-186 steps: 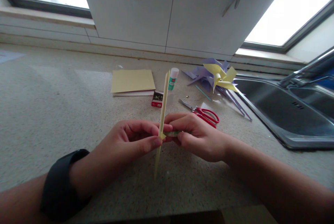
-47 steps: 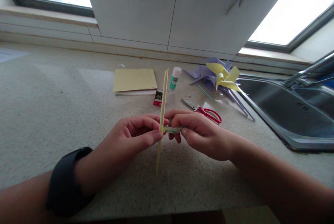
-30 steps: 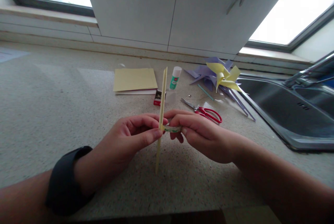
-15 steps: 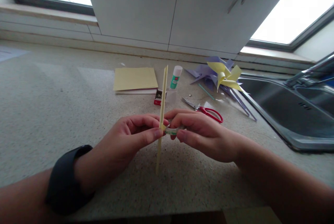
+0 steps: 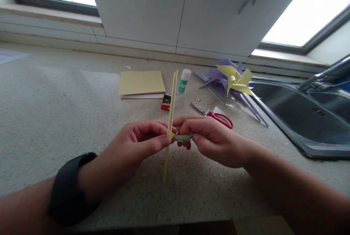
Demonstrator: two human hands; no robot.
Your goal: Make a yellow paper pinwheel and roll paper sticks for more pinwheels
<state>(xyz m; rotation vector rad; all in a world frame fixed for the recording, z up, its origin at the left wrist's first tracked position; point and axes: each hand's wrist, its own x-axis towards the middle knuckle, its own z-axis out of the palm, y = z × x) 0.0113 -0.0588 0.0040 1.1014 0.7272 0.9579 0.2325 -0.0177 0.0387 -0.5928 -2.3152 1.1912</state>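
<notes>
My left hand (image 5: 131, 147), with a black band on its wrist, pinches a thin rolled yellow paper stick (image 5: 171, 105) held nearly upright over the speckled counter (image 5: 54, 111). My right hand (image 5: 212, 138) is closed on a small roll of clear tape (image 5: 182, 137) with a green print, pressed against the stick's middle. The two hands meet at the stick, thumbs and fingertips touching it.
Behind the hands lie red-handled scissors (image 5: 218, 117), a small red-and-black box (image 5: 165, 102), a glue stick (image 5: 183, 81) and yellow paper sheets (image 5: 141, 83). Yellow and purple paper pinwheels (image 5: 232, 80) lie at the back right beside a steel sink (image 5: 306, 118).
Little has changed: both hands stay on the stick, whose top has tilted slightly right, and the right fingers shift slightly round the tape roll.
</notes>
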